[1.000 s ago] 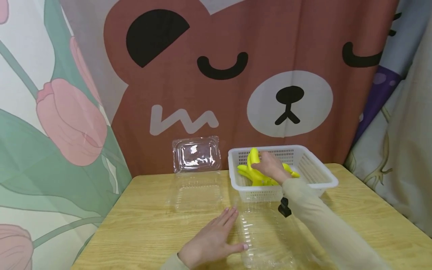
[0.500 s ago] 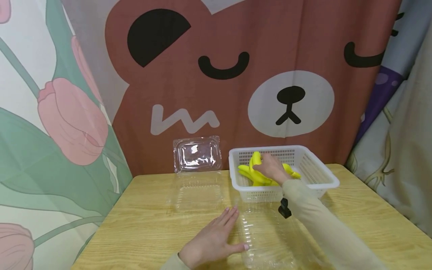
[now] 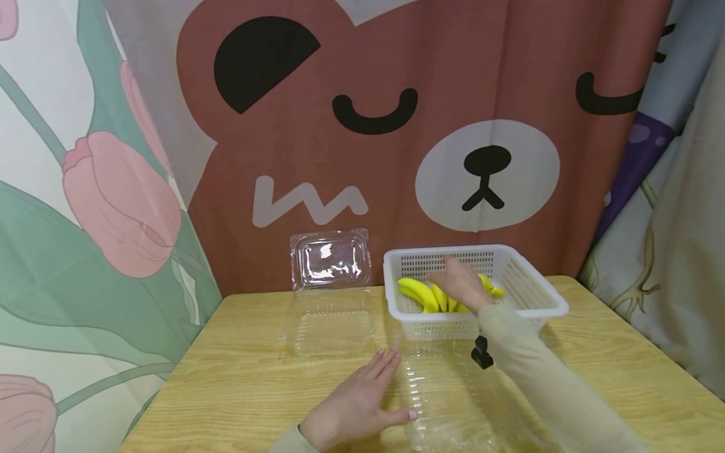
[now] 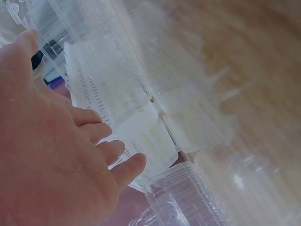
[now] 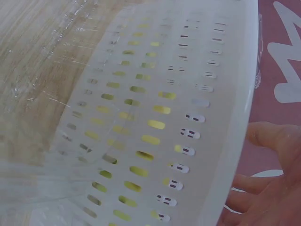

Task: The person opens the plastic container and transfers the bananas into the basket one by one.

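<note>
My right hand (image 3: pixel 457 282) is over the white perforated basket (image 3: pixel 540 308), its fingers loosely spread just above several yellow bananas (image 3: pixel 418 290). Part of the bananas is hidden behind that hand. In the right wrist view, the right hand (image 5: pixel 270 188) shows past the basket wall (image 5: pixel 221 141) with a gap between thumb and fingers and nothing in it. My left hand (image 3: pixel 357 402) lies flat with straight fingers, thumb tip at the near clear plastic container (image 3: pixel 453 390). The left wrist view shows the left hand (image 4: pixel 66 141) with fingers extended beside clear plastic.
A second clear plastic container (image 3: pixel 334 330) lies at the back left of the wooden table (image 3: pixel 243 390), its lid (image 3: pixel 331 258) raised against the curtain (image 3: pixel 283 145). A small black device (image 3: pixel 481 353) hangs below the right wrist, over the near container.
The right hand has let go of a banana that stood upright in its fingers; the bananas now lie lower in the basket. The left hand has stayed put.
</note>
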